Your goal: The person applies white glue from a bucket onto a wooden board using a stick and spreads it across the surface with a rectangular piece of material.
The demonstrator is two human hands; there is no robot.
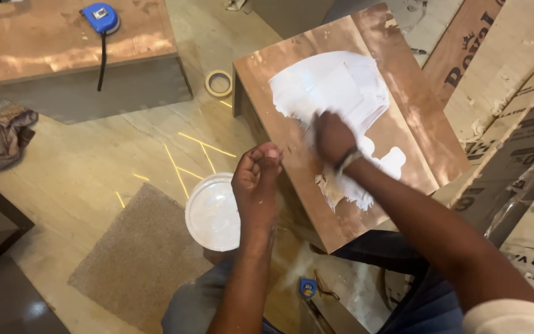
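Paste under right hand, left hand beside

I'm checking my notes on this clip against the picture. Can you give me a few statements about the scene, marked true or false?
1. The right hand is on the white paste spread over the wooden board. True.
2. The left hand lies flat on the board. False: it is curled, off the board's edge.
3. A blue tape measure sits on another board. True.
4. The white tub stands on the board. False: it is on the floor.
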